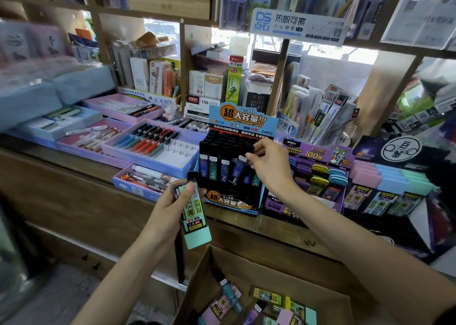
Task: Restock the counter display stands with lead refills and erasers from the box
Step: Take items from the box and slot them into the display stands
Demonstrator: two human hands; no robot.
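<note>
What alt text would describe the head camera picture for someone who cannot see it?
At a stationery counter, a person's right hand pinches a purple lead refill tube in a blue display stand, while the left hand holds a mint-green refill pack. A cardboard box of more packs sits below.

Toward the left edge of the wooden counter, a lilac tray of blue, red and dark pens lies just beside a pink tray. Along the back edge a tall green box stands beside white cartons, below a blue sign.
</note>
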